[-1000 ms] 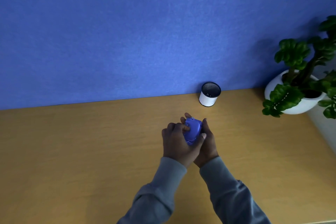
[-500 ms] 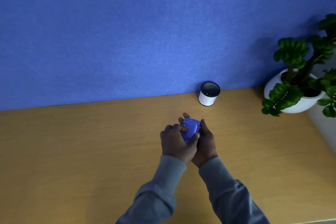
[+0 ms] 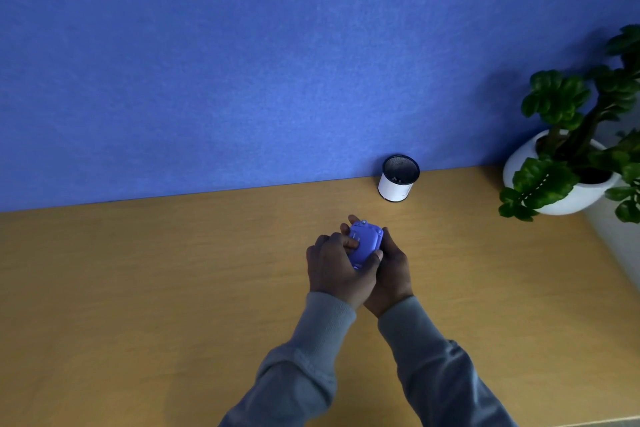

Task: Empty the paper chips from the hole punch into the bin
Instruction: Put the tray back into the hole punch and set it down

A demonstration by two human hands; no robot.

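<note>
A small blue hole punch (image 3: 366,242) is held above the wooden desk between both hands. My left hand (image 3: 337,270) wraps over its near left side, with the thumb and fingers pressed on its body. My right hand (image 3: 393,274) cups it from the right and underneath, fingertips showing beyond its far edge. The bin (image 3: 398,178), a small white cylinder with a dark mesh inside, stands upright at the back of the desk against the blue wall, beyond and slightly right of the hands. A few specks lie in the bin's bottom.
The wooden desk (image 3: 173,288) stretches left and right. A blue partition wall (image 3: 242,62) closes off its far edge. A green plant in a white pot (image 3: 568,184) stands at the back right, near the desk's right edge.
Both hands stay on the hole punch and have shifted slightly away from me. The left thumb and fingers have tightened over the punch's body.
</note>
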